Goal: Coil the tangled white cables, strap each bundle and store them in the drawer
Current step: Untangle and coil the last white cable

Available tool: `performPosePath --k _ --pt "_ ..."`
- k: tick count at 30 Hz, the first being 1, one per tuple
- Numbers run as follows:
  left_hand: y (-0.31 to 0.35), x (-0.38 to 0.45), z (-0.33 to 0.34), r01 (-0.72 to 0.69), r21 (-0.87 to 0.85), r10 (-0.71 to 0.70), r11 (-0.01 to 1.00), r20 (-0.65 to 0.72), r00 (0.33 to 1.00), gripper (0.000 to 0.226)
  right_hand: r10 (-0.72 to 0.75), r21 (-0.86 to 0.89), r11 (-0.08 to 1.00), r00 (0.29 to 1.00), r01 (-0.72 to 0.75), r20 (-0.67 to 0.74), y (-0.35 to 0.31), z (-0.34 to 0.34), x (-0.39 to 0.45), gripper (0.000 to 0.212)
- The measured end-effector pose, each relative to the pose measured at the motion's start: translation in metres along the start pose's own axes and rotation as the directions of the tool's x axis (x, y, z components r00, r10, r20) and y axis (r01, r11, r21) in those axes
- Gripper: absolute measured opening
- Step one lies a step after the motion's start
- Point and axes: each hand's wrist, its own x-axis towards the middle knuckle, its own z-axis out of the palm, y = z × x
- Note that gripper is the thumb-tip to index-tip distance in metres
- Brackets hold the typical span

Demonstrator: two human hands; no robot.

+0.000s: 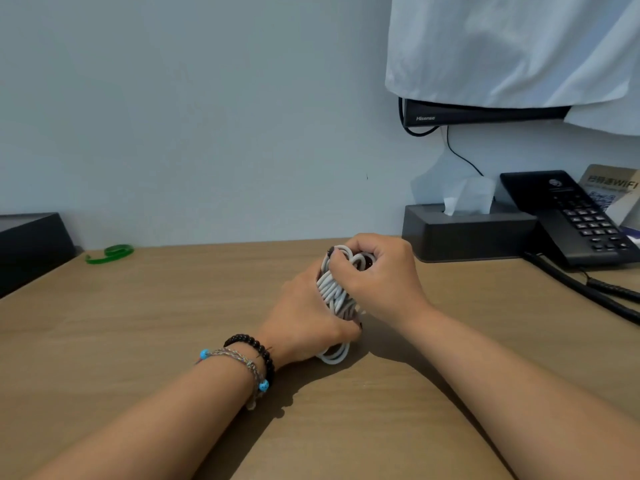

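A coiled bundle of white cable (334,289) is held between both hands just above the wooden desk (138,323). My left hand (304,323) grips the bundle's lower part from the left, loops sticking out below the palm. My right hand (377,271) curls over the top of the bundle, fingers hooked into the upper loops. A green strap (110,253) lies on the desk at the far left, near the wall. No drawer is visible.
A black box (31,247) stands at the left edge. A dark tissue box (467,233) and a black desk phone (571,216) with its coiled cord sit at the back right. A cloth-covered screen (485,112) hangs on the wall above.
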Motion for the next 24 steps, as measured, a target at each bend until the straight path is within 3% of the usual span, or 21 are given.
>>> performPosePath --k 6,10,12,14,19,22,24 --pt "-0.004 0.010 0.009 -0.034 -0.020 0.031 0.999 -0.151 0.988 0.028 -0.203 0.011 0.979 0.972 0.205 -0.116 0.009 -0.001 0.002 0.029" --pt "-0.004 0.009 0.001 -0.035 -0.167 0.002 0.985 -0.194 0.981 0.027 0.113 0.279 0.958 0.984 -0.070 -0.139 0.003 0.001 0.002 0.041" --pt "-0.004 0.006 -0.008 0.017 -0.328 -0.073 0.944 -0.157 0.985 0.027 0.228 0.394 0.901 0.971 -0.181 -0.076 0.000 0.001 0.002 0.047" --pt "-0.005 0.001 -0.017 0.062 -0.422 -0.122 0.905 -0.118 0.985 0.026 0.255 0.441 0.866 0.967 -0.235 0.015 -0.006 0.001 0.003 0.051" --pt "-0.003 -0.010 -0.028 0.102 -0.522 -0.077 0.847 0.069 0.995 0.027 0.203 0.363 0.882 0.936 -0.302 0.287 -0.039 0.006 0.017 0.059" --pt "-0.003 -0.013 -0.034 0.118 -0.566 -0.056 0.816 0.127 0.990 0.029 0.151 0.354 0.885 0.905 -0.303 0.399 -0.054 0.012 0.025 0.079" --pt "-0.005 -0.014 -0.039 0.122 -0.581 -0.039 0.805 0.153 0.987 0.027 0.137 0.320 0.894 0.870 -0.315 0.473 -0.060 0.014 0.028 0.074"
